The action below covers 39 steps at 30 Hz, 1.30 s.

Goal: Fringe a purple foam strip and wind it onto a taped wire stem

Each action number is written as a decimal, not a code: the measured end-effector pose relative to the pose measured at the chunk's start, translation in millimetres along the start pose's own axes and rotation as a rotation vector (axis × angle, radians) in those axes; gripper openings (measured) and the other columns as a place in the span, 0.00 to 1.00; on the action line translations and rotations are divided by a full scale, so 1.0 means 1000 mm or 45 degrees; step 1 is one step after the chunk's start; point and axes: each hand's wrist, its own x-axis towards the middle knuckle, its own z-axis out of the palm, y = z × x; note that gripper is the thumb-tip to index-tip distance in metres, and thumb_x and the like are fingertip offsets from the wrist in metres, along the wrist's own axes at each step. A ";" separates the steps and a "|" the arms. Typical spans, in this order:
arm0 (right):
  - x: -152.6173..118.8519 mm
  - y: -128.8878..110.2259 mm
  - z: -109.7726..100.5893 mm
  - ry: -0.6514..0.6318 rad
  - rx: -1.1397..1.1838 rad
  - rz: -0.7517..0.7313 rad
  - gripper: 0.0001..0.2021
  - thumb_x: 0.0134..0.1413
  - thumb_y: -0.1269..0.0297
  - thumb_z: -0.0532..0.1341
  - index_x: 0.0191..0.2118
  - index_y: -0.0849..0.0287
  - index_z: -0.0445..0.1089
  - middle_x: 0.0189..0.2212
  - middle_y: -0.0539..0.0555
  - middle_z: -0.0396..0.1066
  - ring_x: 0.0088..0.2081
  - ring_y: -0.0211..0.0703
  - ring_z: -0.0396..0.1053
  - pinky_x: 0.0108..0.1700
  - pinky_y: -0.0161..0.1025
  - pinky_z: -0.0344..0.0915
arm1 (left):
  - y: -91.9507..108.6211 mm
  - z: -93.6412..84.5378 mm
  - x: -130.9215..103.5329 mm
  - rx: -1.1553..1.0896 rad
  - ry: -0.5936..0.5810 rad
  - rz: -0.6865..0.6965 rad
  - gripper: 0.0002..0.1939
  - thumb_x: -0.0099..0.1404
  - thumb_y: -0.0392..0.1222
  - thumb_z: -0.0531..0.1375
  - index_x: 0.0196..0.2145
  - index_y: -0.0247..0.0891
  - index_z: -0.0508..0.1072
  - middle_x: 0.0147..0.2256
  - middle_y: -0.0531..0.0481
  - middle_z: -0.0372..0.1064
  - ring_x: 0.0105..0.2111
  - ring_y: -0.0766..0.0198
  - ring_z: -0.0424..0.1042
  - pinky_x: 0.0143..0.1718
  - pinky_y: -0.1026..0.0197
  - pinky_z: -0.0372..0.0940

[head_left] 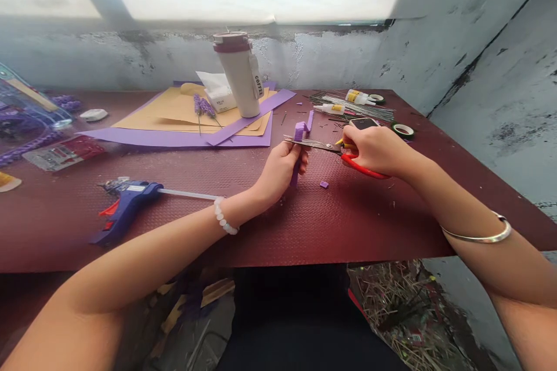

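Note:
Between the fingers of my left hand [282, 165] is a purple paper strip [300, 129], its folded upper end standing above the fingertips and its lower end hanging below them. My right hand [369, 148] is closed around the red and yellow handles of a pair of scissors [322, 146]. The scissor blades point left and lie across the strip, just above my left fingertips. Whether the blades have cut into the paper I cannot tell. A small purple scrap [324, 184] lies on the table below the scissors.
A blue glue gun [130, 208] lies at left, its glue stick reaching toward my left wrist. Behind stand a white cup [239, 78] and a tissue pack [220, 95] on brown and purple sheets [152, 113]. Wires [348, 101], glue bottles [359, 97] and green tape [402, 130] lie back right.

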 end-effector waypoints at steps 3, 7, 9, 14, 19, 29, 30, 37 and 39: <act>0.001 0.001 0.001 -0.004 0.018 -0.021 0.07 0.53 0.63 0.54 0.36 0.59 0.64 0.26 0.57 0.70 0.23 0.41 0.55 0.27 0.37 0.49 | 0.000 0.001 -0.001 0.004 0.001 0.023 0.17 0.72 0.29 0.50 0.25 0.35 0.64 0.20 0.57 0.63 0.18 0.76 0.62 0.21 0.71 0.59; 0.001 0.003 0.001 -0.076 0.086 -0.114 0.02 0.54 0.65 0.54 0.33 0.57 0.60 0.23 0.53 0.64 0.23 0.39 0.52 0.27 0.36 0.49 | 0.001 0.001 -0.002 0.016 -0.001 0.061 0.15 0.72 0.29 0.50 0.27 0.35 0.66 0.20 0.57 0.62 0.17 0.76 0.62 0.19 0.71 0.57; 0.001 0.004 0.001 -0.089 0.128 -0.131 0.03 0.54 0.65 0.54 0.31 0.56 0.57 0.23 0.51 0.62 0.23 0.38 0.51 0.28 0.36 0.49 | 0.002 0.000 -0.002 0.024 -0.008 0.066 0.15 0.71 0.29 0.51 0.26 0.34 0.67 0.20 0.57 0.62 0.17 0.76 0.61 0.18 0.71 0.56; 0.000 0.009 -0.002 -0.095 0.309 -0.112 0.09 0.52 0.61 0.56 0.28 0.55 0.53 0.22 0.48 0.59 0.23 0.37 0.52 0.29 0.37 0.51 | 0.000 -0.003 -0.001 -0.011 -0.053 0.007 0.15 0.71 0.30 0.52 0.25 0.35 0.66 0.19 0.57 0.62 0.15 0.76 0.59 0.16 0.70 0.53; -0.001 0.013 -0.007 -0.175 0.561 -0.128 0.12 0.50 0.56 0.58 0.25 0.55 0.56 0.21 0.48 0.60 0.24 0.37 0.55 0.30 0.38 0.55 | -0.001 -0.003 -0.001 -0.107 -0.085 -0.043 0.15 0.70 0.32 0.53 0.25 0.35 0.67 0.20 0.57 0.64 0.15 0.76 0.59 0.16 0.70 0.54; -0.002 0.017 -0.009 -0.195 0.701 -0.088 0.14 0.47 0.52 0.59 0.23 0.55 0.57 0.20 0.47 0.61 0.26 0.38 0.57 0.29 0.38 0.54 | -0.001 -0.002 -0.004 -0.152 -0.128 0.000 0.15 0.72 0.34 0.51 0.27 0.35 0.69 0.20 0.56 0.65 0.14 0.76 0.59 0.17 0.69 0.53; -0.002 0.017 -0.008 -0.194 0.703 -0.086 0.14 0.47 0.52 0.59 0.23 0.55 0.58 0.20 0.47 0.61 0.26 0.38 0.57 0.29 0.38 0.54 | -0.001 -0.002 -0.004 -0.150 -0.129 0.005 0.15 0.72 0.34 0.51 0.27 0.35 0.69 0.20 0.56 0.65 0.14 0.76 0.59 0.18 0.69 0.54; -0.001 0.019 -0.006 -0.203 0.695 -0.091 0.12 0.47 0.55 0.59 0.23 0.55 0.59 0.20 0.47 0.63 0.25 0.38 0.58 0.29 0.38 0.55 | -0.003 -0.002 -0.004 -0.160 -0.132 -0.009 0.15 0.72 0.32 0.50 0.28 0.34 0.69 0.19 0.56 0.64 0.14 0.76 0.59 0.17 0.69 0.52; -0.001 0.020 -0.005 -0.212 0.682 -0.089 0.11 0.47 0.55 0.59 0.23 0.55 0.61 0.20 0.48 0.64 0.25 0.38 0.58 0.30 0.38 0.56 | -0.003 -0.002 -0.004 -0.153 -0.132 -0.017 0.15 0.72 0.32 0.50 0.27 0.34 0.69 0.19 0.57 0.64 0.14 0.76 0.59 0.17 0.69 0.53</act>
